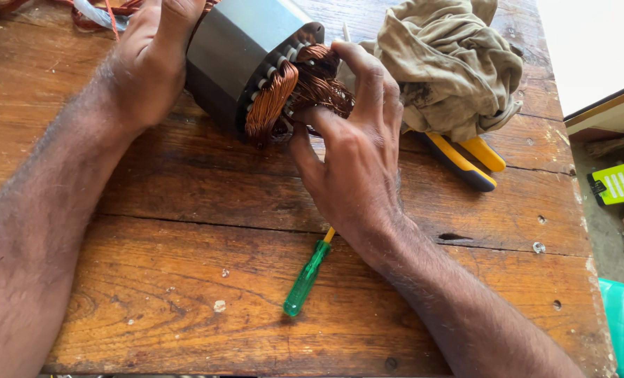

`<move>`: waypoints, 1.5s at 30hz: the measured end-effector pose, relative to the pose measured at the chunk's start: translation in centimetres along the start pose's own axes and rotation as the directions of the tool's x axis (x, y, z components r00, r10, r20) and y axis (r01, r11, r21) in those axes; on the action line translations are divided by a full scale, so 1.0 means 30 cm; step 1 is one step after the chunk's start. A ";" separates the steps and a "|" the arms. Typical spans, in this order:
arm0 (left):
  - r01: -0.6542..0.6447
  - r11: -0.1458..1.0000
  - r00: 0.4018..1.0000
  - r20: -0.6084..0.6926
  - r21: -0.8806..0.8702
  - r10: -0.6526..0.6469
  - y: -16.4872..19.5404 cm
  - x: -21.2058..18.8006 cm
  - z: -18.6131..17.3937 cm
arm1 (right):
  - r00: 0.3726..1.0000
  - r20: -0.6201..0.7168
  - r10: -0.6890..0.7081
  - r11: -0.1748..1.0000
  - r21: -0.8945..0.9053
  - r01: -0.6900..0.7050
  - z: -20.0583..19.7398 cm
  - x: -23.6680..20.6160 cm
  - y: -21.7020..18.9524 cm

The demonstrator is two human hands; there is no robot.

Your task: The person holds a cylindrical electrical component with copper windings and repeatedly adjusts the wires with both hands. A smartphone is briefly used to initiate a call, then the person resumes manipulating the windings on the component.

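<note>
Stator, grey steel cylinder with copper wire coils [256,56], lies on its side at the far end of the worn wooden bench [186,280]. Left hand [151,63] rests clasped over its casing. Right hand [350,150] pinches the copper windings at the open end (fingertips partly hidden). Green-handled screwdriver [306,278] lies near the right wrist. Crumpled khaki cloth [452,63] covers yellow-handled pliers [466,157].

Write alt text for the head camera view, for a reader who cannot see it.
Two bare hands work on a grey motor stator lying on a wooden table: the left hand steadies its body, the right hand grips the copper windings. A green screwdriver lies under the right wrist; a tan cloth covers yellow-handled pliers.
</note>
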State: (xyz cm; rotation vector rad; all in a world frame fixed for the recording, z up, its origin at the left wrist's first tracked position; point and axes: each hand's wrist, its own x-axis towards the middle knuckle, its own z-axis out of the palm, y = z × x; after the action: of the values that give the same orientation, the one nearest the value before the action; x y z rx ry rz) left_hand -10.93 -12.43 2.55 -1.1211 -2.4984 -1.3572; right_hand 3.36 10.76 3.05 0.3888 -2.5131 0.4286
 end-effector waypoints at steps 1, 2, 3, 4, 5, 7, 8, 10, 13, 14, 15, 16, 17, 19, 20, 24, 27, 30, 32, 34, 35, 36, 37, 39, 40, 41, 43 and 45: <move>0.003 1.000 1.000 0.012 -0.008 -0.003 0.005 0.001 0.000 | 1.000 -0.002 0.005 1.000 0.000 -0.005 0.000 -0.001 0.001; 0.006 1.000 1.000 0.024 -0.016 -0.005 0.011 0.002 0.000 | 1.000 -0.001 0.000 1.000 -0.014 0.000 -0.001 -0.001 0.003; 0.006 1.000 0.999 0.036 -0.022 -0.006 0.017 0.005 -0.003 | 1.000 -0.003 -0.005 1.000 -0.028 0.005 0.001 -0.001 0.006; 0.001 1.000 0.999 0.032 -0.013 0.000 0.023 0.007 -0.005 | 1.000 -0.003 -0.011 0.999 -0.041 0.011 0.003 -0.001 0.009; -0.003 1.000 1.000 0.027 -0.004 0.003 0.028 0.007 -0.005 | 1.000 -0.007 -0.017 0.999 -0.044 0.017 0.003 -0.003 0.013; 0.002 1.000 1.000 0.023 -0.001 -0.002 0.035 0.010 -0.008 | 0.999 -0.017 -0.033 0.998 -0.047 0.033 0.005 -0.007 0.018; 0.011 1.000 1.000 0.024 -0.009 -0.011 0.036 0.010 -0.007 | 0.998 -0.054 -0.024 0.998 -0.055 0.021 0.013 -0.003 0.019; 0.022 1.000 0.999 0.025 -0.019 -0.021 0.034 0.008 -0.005 | 0.992 -0.127 -0.007 0.997 -0.072 -0.002 0.030 0.011 0.022; 0.046 0.999 0.999 0.019 -0.023 -0.045 0.022 -0.001 0.000 | 0.997 -0.080 -0.019 0.994 -0.105 0.010 0.034 0.012 0.023; 0.061 0.998 0.998 0.012 -0.022 -0.060 0.016 -0.003 0.001 | 0.997 -0.071 -0.037 0.992 -0.119 0.029 0.032 0.009 0.023; 0.071 0.997 0.997 0.006 -0.019 -0.071 0.010 0.000 -0.001 | 0.996 -0.067 -0.055 0.990 -0.134 0.046 0.027 0.003 0.023; 0.057 0.998 0.998 0.007 -0.015 -0.057 0.005 0.001 -0.003 | 0.996 -0.059 -0.072 0.987 -0.149 0.062 0.023 -0.002 0.024; 0.046 0.999 0.999 0.009 -0.012 -0.046 0.000 0.000 -0.004 | 0.996 -0.049 -0.073 0.986 -0.153 0.065 0.022 -0.004 0.024; 0.045 0.999 0.999 0.013 0.000 -0.045 -0.008 -0.002 -0.002 | 0.997 -0.031 -0.073 0.984 -0.163 0.067 0.022 -0.007 0.026; 0.054 0.998 0.998 0.014 0.011 -0.054 -0.011 -0.002 -0.002 | 0.997 -0.036 -0.068 0.987 -0.150 0.062 0.026 -0.007 0.026; -0.181 0.982 0.983 -0.019 0.051 0.182 -0.022 -0.005 0.001 | 0.998 -0.044 -0.036 0.994 -0.103 0.032 0.042 0.000 0.027; -0.078 0.995 0.997 -0.017 0.057 0.079 -0.034 0.000 0.002 | 0.997 -0.071 -0.025 0.997 -0.073 0.020 0.042 -0.001 0.026; 0.023 0.999 0.999 -0.029 0.024 -0.022 -0.046 -0.005 0.004 | 0.997 -0.077 -0.023 1.000 -0.021 0.021 0.032 -0.002 0.026; 0.028 1.000 0.999 -0.024 0.011 -0.028 -0.053 -0.007 0.005 | 0.996 -0.089 -0.030 0.999 -0.016 0.028 0.027 0.000 0.027; -0.002 1.000 1.000 -0.026 0.002 0.002 -0.058 -0.010 0.006 | 0.993 -0.109 -0.043 0.998 -0.043 0.038 0.025 0.004 0.028; -0.041 0.999 0.999 -0.034 -0.001 0.041 -0.059 -0.012 0.008 | 0.993 -0.110 -0.046 0.998 -0.045 0.041 0.023 0.004 0.029; -0.081 0.997 0.996 -0.043 0.001 0.081 -0.060 -0.011 0.005 | 0.992 -0.116 -0.051 0.998 -0.045 0.046 0.024 0.008 0.031; -0.078 0.997 0.996 -0.042 0.005 0.079 -0.059 -0.012 0.005 | 0.991 -0.119 -0.055 0.998 -0.046 0.050 0.024 0.009 0.032; -0.075 0.997 0.996 -0.042 0.012 0.075 -0.054 -0.010 0.005 | 0.992 -0.117 -0.047 0.999 -0.020 0.045 0.023 0.008 0.034; -0.132 0.991 0.990 -0.049 0.020 0.132 -0.050 -0.012 0.006 | 0.992 -0.114 -0.043 0.999 -0.005 0.043 0.023 0.007 0.034; -0.191 0.981 0.980 -0.057 0.031 0.193 -0.044 -0.012 0.005 | 0.992 -0.120 -0.050 0.999 -0.007 0.049 0.023 0.007 0.035; -0.181 0.983 0.981 -0.065 0.031 0.182 -0.031 -0.014 0.005 | 0.990 -0.128 -0.058 0.998 -0.010 0.057 0.025 0.005 0.037; -0.044 0.999 0.997 -0.065 0.008 0.045 -0.015 -0.014 0.009 | 0.990 -0.129 -0.054 0.999 -0.007 0.053 0.031 0.006 0.038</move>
State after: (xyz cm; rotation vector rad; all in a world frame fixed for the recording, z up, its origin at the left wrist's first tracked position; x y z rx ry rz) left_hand -10.85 -12.61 1.89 -1.1055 -2.4158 -1.3508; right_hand 2.38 11.41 2.16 0.4130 -2.3722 0.4152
